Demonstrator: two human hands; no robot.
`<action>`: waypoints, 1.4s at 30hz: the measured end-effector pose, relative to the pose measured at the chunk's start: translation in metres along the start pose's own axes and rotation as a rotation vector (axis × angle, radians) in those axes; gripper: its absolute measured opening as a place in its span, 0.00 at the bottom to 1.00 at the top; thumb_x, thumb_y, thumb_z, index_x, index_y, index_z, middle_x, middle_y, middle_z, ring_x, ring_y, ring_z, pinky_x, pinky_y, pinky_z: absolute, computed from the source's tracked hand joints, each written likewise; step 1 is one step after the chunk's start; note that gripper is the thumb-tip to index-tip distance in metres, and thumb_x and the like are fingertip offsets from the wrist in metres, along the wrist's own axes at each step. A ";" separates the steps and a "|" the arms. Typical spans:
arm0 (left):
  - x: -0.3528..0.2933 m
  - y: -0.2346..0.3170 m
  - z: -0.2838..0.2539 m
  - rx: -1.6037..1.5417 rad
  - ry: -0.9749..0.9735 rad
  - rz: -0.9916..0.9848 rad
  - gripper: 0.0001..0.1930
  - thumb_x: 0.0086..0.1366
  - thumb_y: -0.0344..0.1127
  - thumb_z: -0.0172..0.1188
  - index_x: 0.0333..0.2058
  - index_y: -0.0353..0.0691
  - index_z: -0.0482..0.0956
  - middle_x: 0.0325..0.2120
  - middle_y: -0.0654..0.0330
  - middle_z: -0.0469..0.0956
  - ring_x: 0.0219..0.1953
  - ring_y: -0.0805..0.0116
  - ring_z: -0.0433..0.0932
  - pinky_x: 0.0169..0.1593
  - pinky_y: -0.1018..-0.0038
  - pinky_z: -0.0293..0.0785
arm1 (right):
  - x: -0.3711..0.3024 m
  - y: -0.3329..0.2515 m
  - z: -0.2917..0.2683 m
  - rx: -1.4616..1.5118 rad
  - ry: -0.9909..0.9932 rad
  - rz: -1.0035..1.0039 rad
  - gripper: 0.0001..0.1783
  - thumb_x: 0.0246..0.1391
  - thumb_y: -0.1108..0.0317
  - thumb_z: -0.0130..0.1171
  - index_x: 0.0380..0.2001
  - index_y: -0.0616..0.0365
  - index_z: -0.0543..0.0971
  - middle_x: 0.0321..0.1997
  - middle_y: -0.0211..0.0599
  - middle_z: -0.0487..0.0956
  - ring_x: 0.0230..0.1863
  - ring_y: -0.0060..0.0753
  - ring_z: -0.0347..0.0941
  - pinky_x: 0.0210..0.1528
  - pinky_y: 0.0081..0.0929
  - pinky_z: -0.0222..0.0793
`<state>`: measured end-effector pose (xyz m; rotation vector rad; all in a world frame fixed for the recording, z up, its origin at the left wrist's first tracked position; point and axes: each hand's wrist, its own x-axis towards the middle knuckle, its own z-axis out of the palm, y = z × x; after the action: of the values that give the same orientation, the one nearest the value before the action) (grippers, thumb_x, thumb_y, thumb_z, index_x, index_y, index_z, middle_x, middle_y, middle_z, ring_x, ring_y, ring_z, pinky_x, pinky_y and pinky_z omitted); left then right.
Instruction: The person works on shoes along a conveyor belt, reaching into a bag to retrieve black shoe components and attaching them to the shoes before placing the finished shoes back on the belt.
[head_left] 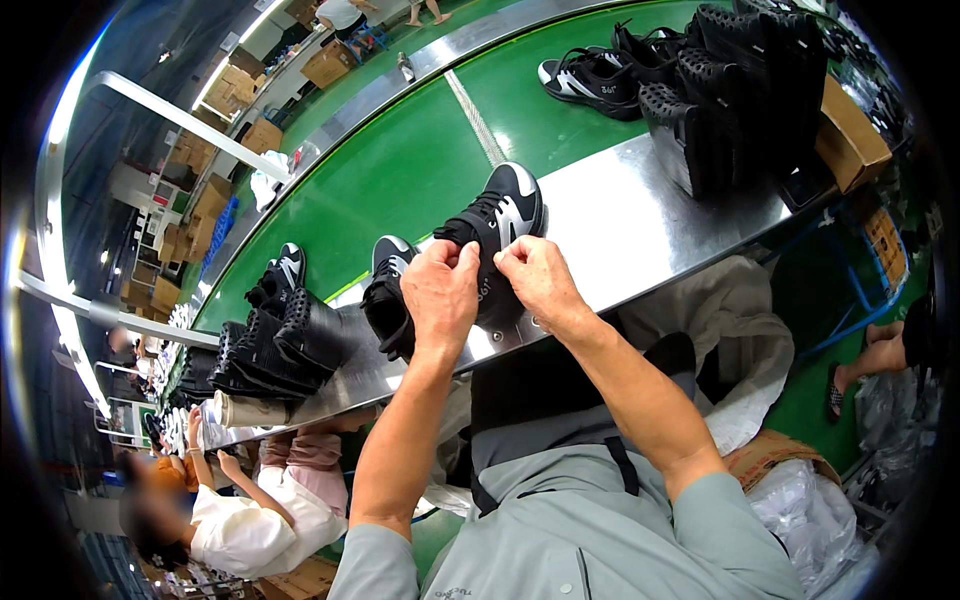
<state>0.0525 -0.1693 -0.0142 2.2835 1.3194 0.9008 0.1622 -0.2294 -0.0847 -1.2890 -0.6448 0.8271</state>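
Note:
A black sneaker (pixel 508 196) with white and grey panels lies on the metal ledge in front of me, toe pointing away. My left hand (pixel 440 290) is closed in a pinch over the left side of its opening, beside the black laces. Against its right side, my right hand (pixel 545 281) is also pinched closed, thumb and fingertips together. Whatever is between the fingers of either hand is too small or hidden to make out. The sneaker's heel is partly covered by my hands. Its matching sneaker (pixel 384 300) rests just left of my left hand.
A green conveyor belt (pixel 390 200) runs beyond the metal ledge (pixel 620 220). Stacked black perforated shoe forms (pixel 715 110) and sneakers (pixel 590 82) stand at right; more forms (pixel 262 345) and a sneaker (pixel 278 277) at left. A person in white (pixel 250 525) works at lower left.

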 end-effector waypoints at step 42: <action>0.048 -0.005 -0.016 0.055 -0.363 -0.012 0.22 0.56 0.45 0.61 0.29 0.23 0.83 0.31 0.30 0.81 0.40 0.35 0.83 0.46 0.53 0.79 | 0.007 -0.033 0.013 -0.746 0.061 -0.755 0.11 0.50 0.78 0.61 0.36 0.66 0.71 0.38 0.50 0.71 0.42 0.56 0.70 0.46 0.47 0.68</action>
<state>0.0559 -0.1254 0.0108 2.3356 1.2055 0.4203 0.1613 -0.2194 -0.0500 -1.5391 -1.3540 -0.1065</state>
